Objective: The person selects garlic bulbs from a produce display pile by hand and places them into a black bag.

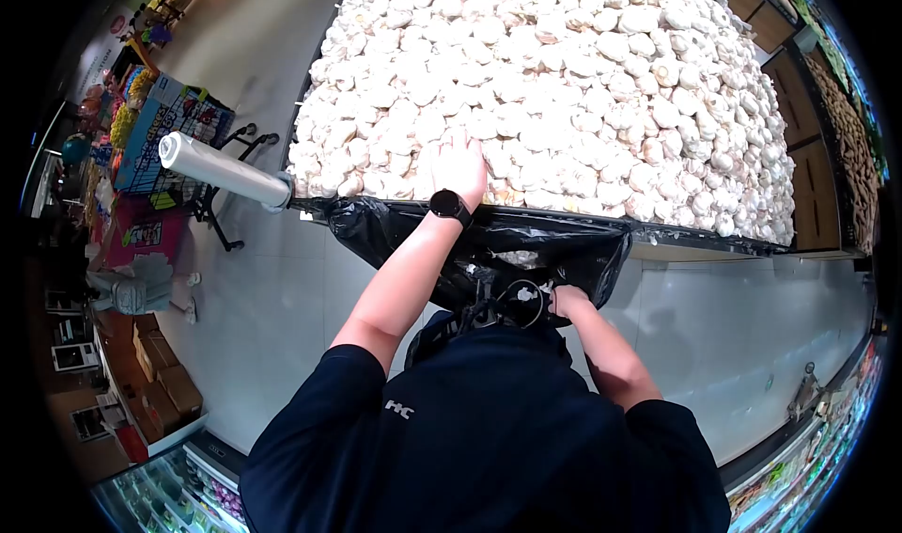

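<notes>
The left hand (458, 168) lay flat, fingers outstretched, on garlic bulbs (564, 82) heaped beyond the black bag (362, 227) (light, seemingly; papery-slick, best cupped round the belly). The right hand's (569, 300) grip I couldn't tell.

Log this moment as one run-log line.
left hand: on garlic bulbs; right hand: at black plastic bag; plastic roll: left of bulbs

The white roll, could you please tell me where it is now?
In the head view, the white roll sticks out on the left, at the near left corner of the garlic heap, beside the blue shopping cart.
</notes>
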The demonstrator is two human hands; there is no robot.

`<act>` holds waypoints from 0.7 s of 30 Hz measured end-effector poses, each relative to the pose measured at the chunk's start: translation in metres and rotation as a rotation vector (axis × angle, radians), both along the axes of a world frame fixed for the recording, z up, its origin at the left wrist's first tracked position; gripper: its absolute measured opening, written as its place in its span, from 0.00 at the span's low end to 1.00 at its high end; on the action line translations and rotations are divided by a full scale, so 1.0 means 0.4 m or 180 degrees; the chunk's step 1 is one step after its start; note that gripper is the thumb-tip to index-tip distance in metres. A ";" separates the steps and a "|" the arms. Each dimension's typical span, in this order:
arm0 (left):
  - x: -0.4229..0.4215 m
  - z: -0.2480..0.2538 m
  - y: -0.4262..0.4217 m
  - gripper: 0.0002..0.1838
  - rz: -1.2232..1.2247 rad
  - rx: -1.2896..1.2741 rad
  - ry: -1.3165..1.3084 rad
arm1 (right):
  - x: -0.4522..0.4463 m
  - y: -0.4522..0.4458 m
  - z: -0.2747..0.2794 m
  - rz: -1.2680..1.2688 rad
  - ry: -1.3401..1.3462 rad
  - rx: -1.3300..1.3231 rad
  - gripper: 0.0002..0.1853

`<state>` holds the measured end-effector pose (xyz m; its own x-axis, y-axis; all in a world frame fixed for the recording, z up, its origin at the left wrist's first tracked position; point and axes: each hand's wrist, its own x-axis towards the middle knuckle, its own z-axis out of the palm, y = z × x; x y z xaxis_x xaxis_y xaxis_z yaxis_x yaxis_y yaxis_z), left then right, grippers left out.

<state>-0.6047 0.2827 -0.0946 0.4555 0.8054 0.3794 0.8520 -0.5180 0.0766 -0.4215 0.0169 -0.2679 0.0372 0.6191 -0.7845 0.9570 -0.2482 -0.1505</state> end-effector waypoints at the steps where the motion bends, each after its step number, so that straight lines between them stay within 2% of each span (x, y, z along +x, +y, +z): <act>1: 0.003 -0.006 0.002 0.09 0.0113 -0.0026 0.0074 | 0.011 -0.018 0.013 -0.0286 0.0051 -0.0088 0.17; 2: 0.008 0.011 -0.001 0.10 0.0147 -0.0344 0.0178 | 0.019 -0.030 0.022 -0.0569 0.0101 -0.0175 0.19; 7: 0.016 -0.009 0.002 0.10 0.0117 -0.0140 0.0200 | 0.033 -0.032 0.069 -0.0806 0.0185 0.0423 0.18; 9: 0.015 -0.014 0.008 0.09 0.0089 -0.0026 0.0153 | 0.023 -0.001 0.125 -0.1341 0.0523 0.1200 0.15; 11: 0.005 -0.012 0.007 0.08 -0.0058 -0.0156 -0.0085 | -0.007 0.057 0.246 -0.1521 0.0862 0.2297 0.13; 13: -0.003 -0.011 0.010 0.06 -0.0201 -0.0125 -0.0189 | -0.024 0.136 0.371 -0.1205 0.0812 0.4018 0.09; 15: -0.010 -0.027 0.017 0.03 -0.0441 -0.0066 -0.0912 | -0.021 0.228 0.495 -0.0874 0.0476 0.4642 0.09; 16: -0.012 -0.041 0.023 0.01 -0.0521 -0.0095 -0.1285 | -0.010 0.277 0.523 -0.0581 0.0320 0.4710 0.08; 17: -0.014 -0.042 0.022 0.01 -0.0523 -0.0097 -0.1282 | 0.002 0.320 0.536 -0.0286 0.0163 0.4771 0.07; 18: -0.017 -0.041 0.021 0.01 -0.0477 -0.0157 -0.1742 | 0.017 0.356 0.526 -0.0288 0.0166 0.4773 0.07; 20: -0.028 -0.019 0.020 0.04 -0.0526 -0.0129 -0.2532 | 0.038 0.414 0.498 0.0750 -0.0477 0.3757 0.06; 21: -0.040 -0.001 0.014 0.04 -0.0493 -0.0105 -0.2533 | 0.045 0.430 0.492 0.0784 -0.0456 0.3770 0.06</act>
